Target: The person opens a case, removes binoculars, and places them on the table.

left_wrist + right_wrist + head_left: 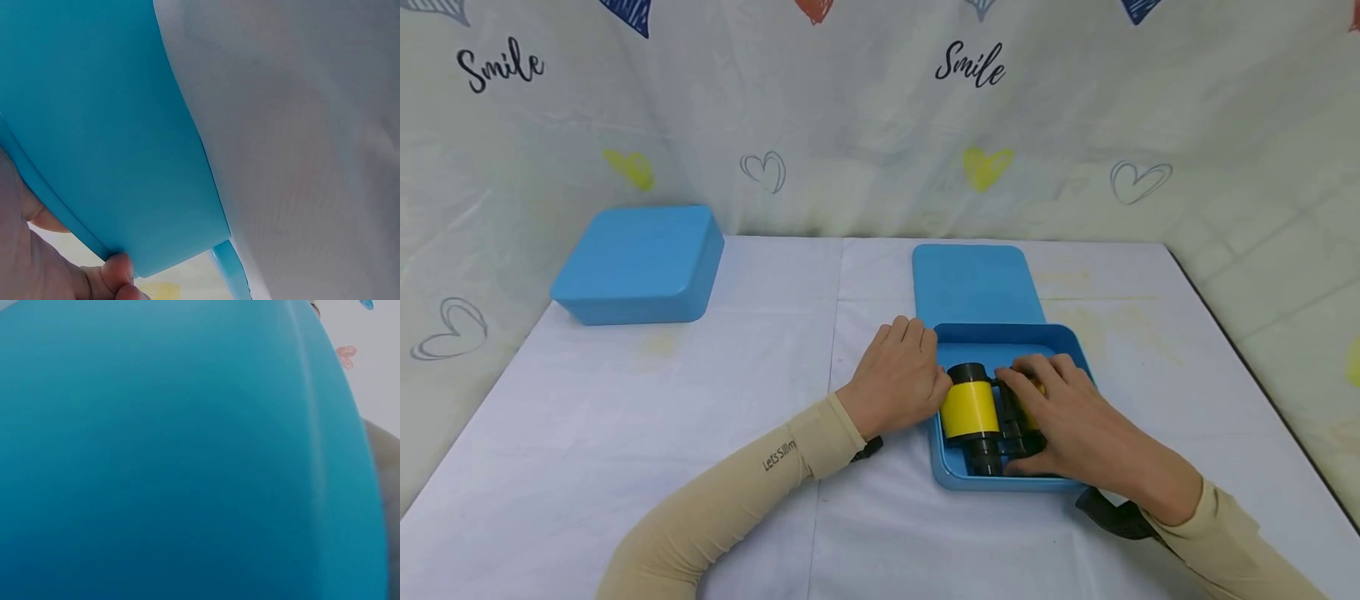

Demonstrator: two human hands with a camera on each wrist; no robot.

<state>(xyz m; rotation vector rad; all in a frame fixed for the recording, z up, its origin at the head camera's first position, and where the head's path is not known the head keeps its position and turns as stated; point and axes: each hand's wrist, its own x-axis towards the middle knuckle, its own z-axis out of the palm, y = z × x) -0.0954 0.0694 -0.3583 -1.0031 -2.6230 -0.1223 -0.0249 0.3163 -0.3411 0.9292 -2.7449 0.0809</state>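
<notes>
Clamping binoculars [971, 409] with right hand [1075, 425], box [970, 483] with left hand [898, 375]; apparently seating or lifting; next likely needs steady bracing.

Smooth, seemingly plastic open box [1000, 337]

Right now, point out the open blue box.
The blue box on the right, with yellow-and-black binoculars inside; the blue box on the left has a covered top.
</notes>
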